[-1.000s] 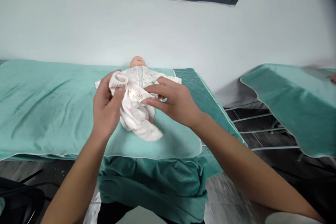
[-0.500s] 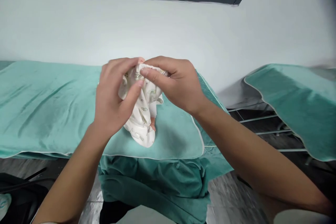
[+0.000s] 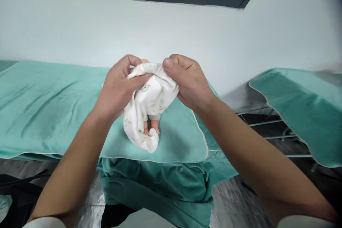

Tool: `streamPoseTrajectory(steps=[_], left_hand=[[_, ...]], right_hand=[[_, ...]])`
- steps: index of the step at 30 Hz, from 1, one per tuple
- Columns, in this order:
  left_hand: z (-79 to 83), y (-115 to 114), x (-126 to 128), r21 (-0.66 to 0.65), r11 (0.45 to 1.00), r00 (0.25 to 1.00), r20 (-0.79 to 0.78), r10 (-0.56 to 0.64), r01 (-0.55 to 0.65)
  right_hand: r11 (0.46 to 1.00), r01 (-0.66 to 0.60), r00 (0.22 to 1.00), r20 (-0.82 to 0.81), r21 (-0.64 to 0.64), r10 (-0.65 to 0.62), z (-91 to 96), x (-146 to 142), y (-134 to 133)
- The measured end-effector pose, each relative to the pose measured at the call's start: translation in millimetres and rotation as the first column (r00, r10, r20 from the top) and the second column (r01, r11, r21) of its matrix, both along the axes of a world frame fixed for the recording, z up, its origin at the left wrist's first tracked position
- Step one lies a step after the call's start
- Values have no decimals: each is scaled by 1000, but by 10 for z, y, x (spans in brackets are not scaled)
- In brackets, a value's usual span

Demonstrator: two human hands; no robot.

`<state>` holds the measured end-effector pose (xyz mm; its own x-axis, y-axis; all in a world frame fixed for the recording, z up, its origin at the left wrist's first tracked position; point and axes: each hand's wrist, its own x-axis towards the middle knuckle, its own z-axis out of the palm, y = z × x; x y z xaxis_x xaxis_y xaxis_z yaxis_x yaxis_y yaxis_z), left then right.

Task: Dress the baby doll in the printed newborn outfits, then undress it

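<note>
A pair of small white baby pants (image 3: 153, 96) with a sparse print hangs between my two hands. Its gathered waistband is spread sideways at the top, and one leg droops down to the left with its end curling at the bottom. My left hand (image 3: 121, 83) pinches the left side of the waistband between thumb and fingers. Gripping the right side of the waistband is my right hand (image 3: 188, 80), closed. Behind the pants lies a baby doll (image 3: 155, 124); its feet show below the fabric and a bit of its head above. The rest of its body is hidden.
The doll lies on a light green padded sheet (image 3: 176, 142) over a bed along the white wall. Darker green cloth (image 3: 160, 181) hangs at the front. To the right stand a metal rack (image 3: 269, 122) and another green-covered surface (image 3: 301, 110).
My hands have moved apart, stretching the waistband wide. My right hand shifted right and closed on its edge. The pants have opened out, and both doll feet now show below.
</note>
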<state>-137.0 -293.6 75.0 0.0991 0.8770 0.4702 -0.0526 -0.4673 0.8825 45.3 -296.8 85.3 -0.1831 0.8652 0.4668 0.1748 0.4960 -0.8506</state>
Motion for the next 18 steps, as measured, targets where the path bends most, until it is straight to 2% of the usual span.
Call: streamPoseTrajectory(steps=[2, 3, 5, 6, 7, 9, 11, 13, 14, 16, 18], left_hand=[[-54, 20, -16, -163, 979, 992, 11, -125, 125], [-84, 19, -26, -250, 945, 976, -1, -219, 211], [-139, 13, -50, -402, 836, 899, -68, -433, 373], [-164, 13, -59, -447, 794, 856, -109, -505, 412], [-187, 19, -64, -460, 785, 838, -142, -527, 415], [-238, 51, -52, -400, 849, 886, -162, -435, 344], [-299, 98, -7, -326, 915, 954, -96, -283, 238], [-370, 140, 61, -338, 919, 976, -12, -219, 203], [-405, 155, 94, -369, 905, 976, 30, -215, 211], [-464, 172, 134, -439, 860, 965, 111, -237, 262], [-498, 179, 125, -496, 793, 934, 152, -322, 354]], right_hand=[[998, -25, 995, -96, -49, 21, -75, -16, 55], [998, -23, 993, -121, -65, 15, -115, -20, 85], [996, -11, 990, -143, -88, -2, -196, -10, 136], [995, -17, 989, -148, -101, 1, -235, 6, 154], [991, -46, 989, -145, -123, 28, -273, 28, 165], [964, -169, 985, -77, -207, 156, -339, 80, 172], [890, -297, 939, 62, -346, 338, -386, 122, 169], [833, -326, 894, 141, -446, 426, -417, 136, 172], [836, -306, 904, 136, -456, 405, -429, 130, 178], [876, -231, 959, 54, -423, 279, -453, 100, 196], [910, -167, 986, -69, -380, 152, -476, 58, 209]])
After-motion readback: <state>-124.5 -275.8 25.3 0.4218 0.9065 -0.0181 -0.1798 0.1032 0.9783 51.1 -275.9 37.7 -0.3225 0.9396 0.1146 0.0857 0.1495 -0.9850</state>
